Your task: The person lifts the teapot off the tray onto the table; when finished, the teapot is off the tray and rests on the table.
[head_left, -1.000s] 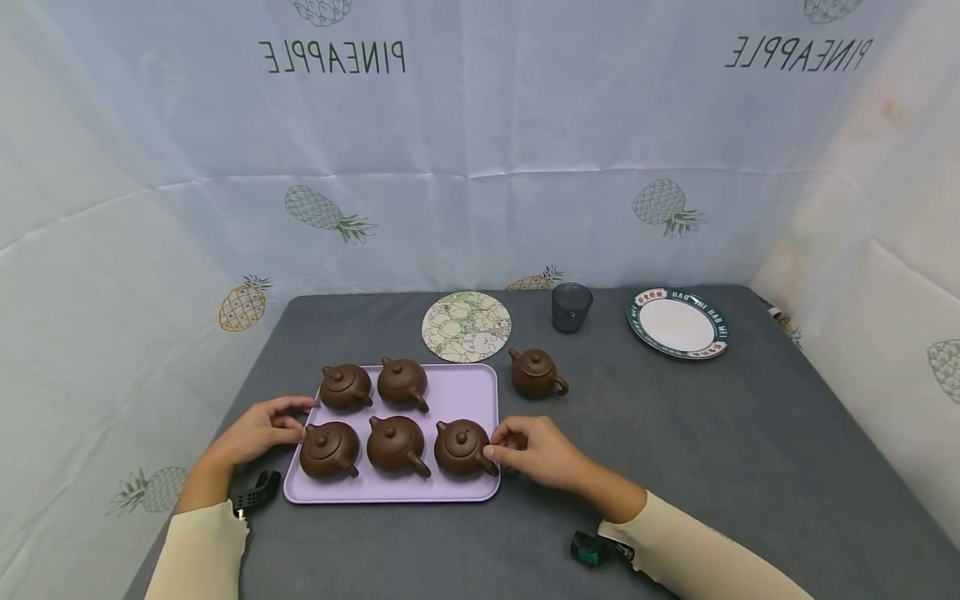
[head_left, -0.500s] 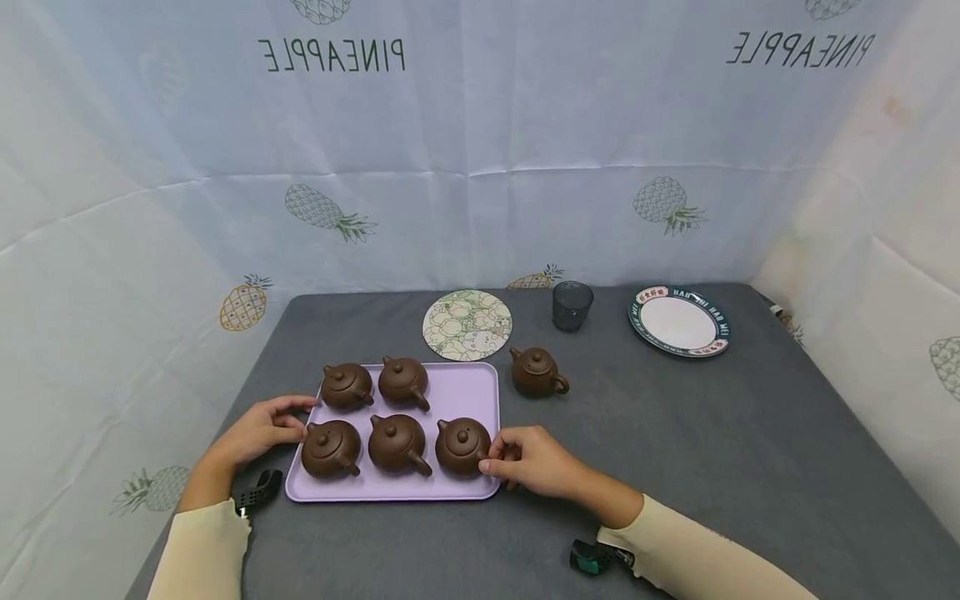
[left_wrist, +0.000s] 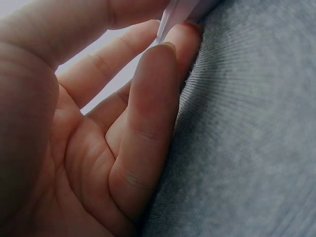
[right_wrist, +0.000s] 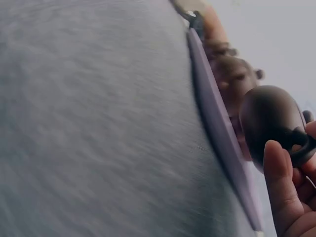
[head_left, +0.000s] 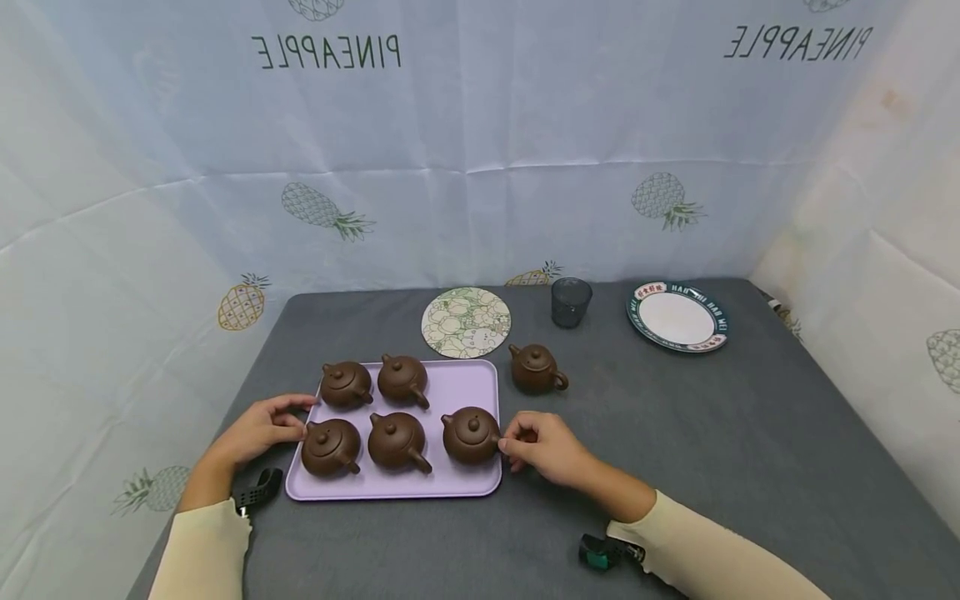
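Observation:
A lilac tray carries several small brown teapots. At its left side my left hand holds the edge; the left wrist view has the tray's rim between the fingertips. My right hand pinches the handle of the front right teapot, whose spout points left. In the right wrist view this teapot is tilted on its side by the camera angle, close over the tray, with fingers around its handle. Two teapots stand left of it in the front row, and two teapots in the back row.
Another brown teapot stands on the grey table right behind the tray's right corner. Farther back lie a round patterned mat, a dark glass and a white plate with a green rim. A pineapple-print curtain hangs behind.
My right hand first slid lower along the handle, then moved up and right with the front right teapot, away from the teapot beside it. My left hand stays on the tray's edge.

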A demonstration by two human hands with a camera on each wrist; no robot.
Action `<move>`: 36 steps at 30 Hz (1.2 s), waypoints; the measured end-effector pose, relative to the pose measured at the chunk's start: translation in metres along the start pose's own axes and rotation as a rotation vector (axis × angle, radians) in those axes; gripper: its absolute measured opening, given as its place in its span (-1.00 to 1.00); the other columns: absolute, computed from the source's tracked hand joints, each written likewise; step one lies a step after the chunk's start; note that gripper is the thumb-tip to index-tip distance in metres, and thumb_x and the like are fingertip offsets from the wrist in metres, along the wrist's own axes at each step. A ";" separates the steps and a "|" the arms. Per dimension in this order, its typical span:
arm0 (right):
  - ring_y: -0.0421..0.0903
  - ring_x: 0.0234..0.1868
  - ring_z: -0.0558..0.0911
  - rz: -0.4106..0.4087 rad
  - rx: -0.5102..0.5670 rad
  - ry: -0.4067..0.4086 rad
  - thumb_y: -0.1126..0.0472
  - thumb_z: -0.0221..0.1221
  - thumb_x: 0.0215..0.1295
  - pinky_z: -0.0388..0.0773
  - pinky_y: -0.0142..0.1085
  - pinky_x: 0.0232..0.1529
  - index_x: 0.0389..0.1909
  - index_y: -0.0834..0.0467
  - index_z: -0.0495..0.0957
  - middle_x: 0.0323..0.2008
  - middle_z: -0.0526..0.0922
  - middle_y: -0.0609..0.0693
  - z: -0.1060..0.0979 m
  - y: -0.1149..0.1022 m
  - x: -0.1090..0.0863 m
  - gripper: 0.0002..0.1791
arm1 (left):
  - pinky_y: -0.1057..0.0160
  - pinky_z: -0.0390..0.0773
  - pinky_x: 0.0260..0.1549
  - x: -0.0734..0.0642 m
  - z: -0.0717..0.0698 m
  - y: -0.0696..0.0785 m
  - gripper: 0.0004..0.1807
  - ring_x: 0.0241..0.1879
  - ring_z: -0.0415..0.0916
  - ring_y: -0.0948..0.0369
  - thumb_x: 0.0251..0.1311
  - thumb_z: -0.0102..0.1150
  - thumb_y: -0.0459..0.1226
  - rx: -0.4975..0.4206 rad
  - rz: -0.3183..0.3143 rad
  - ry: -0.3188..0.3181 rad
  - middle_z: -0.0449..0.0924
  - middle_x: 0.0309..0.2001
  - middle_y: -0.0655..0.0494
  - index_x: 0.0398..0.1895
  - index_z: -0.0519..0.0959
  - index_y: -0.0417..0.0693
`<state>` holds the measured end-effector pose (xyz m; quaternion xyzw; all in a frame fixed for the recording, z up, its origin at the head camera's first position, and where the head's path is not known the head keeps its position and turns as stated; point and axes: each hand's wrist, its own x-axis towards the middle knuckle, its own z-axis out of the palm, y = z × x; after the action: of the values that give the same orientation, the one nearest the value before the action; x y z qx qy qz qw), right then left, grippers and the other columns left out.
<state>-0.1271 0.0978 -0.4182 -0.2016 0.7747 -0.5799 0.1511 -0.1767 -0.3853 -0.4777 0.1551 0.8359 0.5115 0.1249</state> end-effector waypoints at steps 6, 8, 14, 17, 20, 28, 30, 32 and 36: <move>0.14 -0.49 0.65 -0.044 -0.023 0.069 0.41 0.18 0.29 0.58 0.05 -0.34 -0.42 0.33 0.55 -0.52 0.59 0.22 -0.028 0.000 0.002 -0.91 | 0.40 0.51 -0.30 0.000 0.000 -0.001 -0.44 -0.34 0.62 0.27 0.14 0.26 -0.50 -0.013 0.004 0.002 0.68 -0.33 -0.01 0.22 0.34 -0.51; 0.10 -0.49 0.65 -0.064 -0.026 0.104 0.40 0.19 0.30 0.59 0.00 -0.35 -0.40 0.32 0.57 -0.51 0.59 0.21 -0.038 0.005 0.005 -0.92 | 0.40 0.51 -0.30 0.000 0.000 0.000 -0.44 -0.34 0.62 0.27 0.14 0.26 -0.49 -0.012 0.000 0.004 0.68 -0.33 -0.01 0.22 0.34 -0.51; 0.02 -0.46 0.66 -0.086 -0.014 0.194 0.30 0.20 0.34 0.60 -0.10 -0.32 -0.33 0.35 0.58 -0.42 0.60 0.26 -0.071 0.014 0.009 -0.85 | 0.40 0.50 -0.29 0.000 0.001 0.001 -0.43 -0.33 0.62 0.28 0.13 0.28 -0.49 -0.009 -0.007 0.014 0.68 -0.30 -0.02 0.21 0.35 -0.51; 0.03 -0.41 0.67 -0.079 -0.015 0.241 0.26 0.19 0.36 0.61 -0.07 -0.29 -0.29 0.40 0.57 -0.36 0.60 0.29 -0.086 0.014 0.008 -0.79 | 0.40 0.51 -0.29 0.000 0.001 0.001 -0.43 -0.33 0.62 0.28 0.12 0.28 -0.50 -0.009 -0.005 0.014 0.68 -0.29 -0.03 0.21 0.35 -0.51; 0.04 -0.38 0.69 -0.053 -0.019 0.292 0.24 0.19 0.37 0.61 -0.07 -0.27 -0.25 0.42 0.56 -0.30 0.60 0.31 -0.099 0.015 0.006 -0.75 | 0.40 0.51 -0.29 0.000 0.001 0.001 -0.43 -0.33 0.62 0.28 0.13 0.28 -0.49 -0.005 -0.008 0.010 0.68 -0.30 -0.04 0.21 0.35 -0.51; 0.02 -0.36 0.70 0.036 -0.047 0.391 0.20 0.16 0.40 0.60 -0.08 -0.21 -0.18 0.43 0.54 -0.25 0.60 0.28 -0.128 0.029 0.001 -0.70 | 0.41 0.50 -0.28 -0.001 0.000 0.002 -0.43 -0.32 0.62 0.27 0.13 0.28 -0.48 -0.001 -0.020 0.016 0.68 -0.31 -0.04 0.22 0.36 -0.48; 0.01 -0.35 0.70 0.058 -0.068 0.404 0.19 0.15 0.41 0.60 -0.08 -0.19 -0.17 0.43 0.54 -0.21 0.60 0.30 -0.134 0.035 -0.001 -0.69 | 0.40 0.50 -0.28 -0.001 0.000 0.003 -0.43 -0.32 0.62 0.27 0.13 0.29 -0.47 -0.005 -0.018 0.016 0.67 -0.28 -0.05 0.22 0.36 -0.48; -0.01 -0.34 0.70 0.080 -0.086 0.414 0.18 0.15 0.41 0.60 -0.09 -0.19 -0.16 0.43 0.54 -0.19 0.61 0.31 -0.138 0.040 -0.004 -0.69 | 0.40 0.50 -0.28 -0.001 0.000 0.003 -0.43 -0.32 0.62 0.26 0.13 0.29 -0.47 -0.004 -0.016 0.013 0.67 -0.28 -0.05 0.22 0.36 -0.49; 0.00 -0.34 0.71 0.125 -0.109 0.428 0.15 0.16 0.41 0.59 -0.08 -0.17 -0.16 0.42 0.54 -0.17 0.60 0.35 -0.145 0.051 -0.008 -0.67 | 0.42 0.49 -0.28 -0.001 0.001 0.002 -0.42 -0.32 0.62 0.27 0.13 0.29 -0.48 -0.007 -0.023 0.012 0.68 -0.31 -0.04 0.22 0.35 -0.49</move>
<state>-0.1950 0.2356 -0.4262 -0.0336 0.8303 -0.5563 0.0078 -0.1755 -0.3845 -0.4765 0.1422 0.8364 0.5140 0.1263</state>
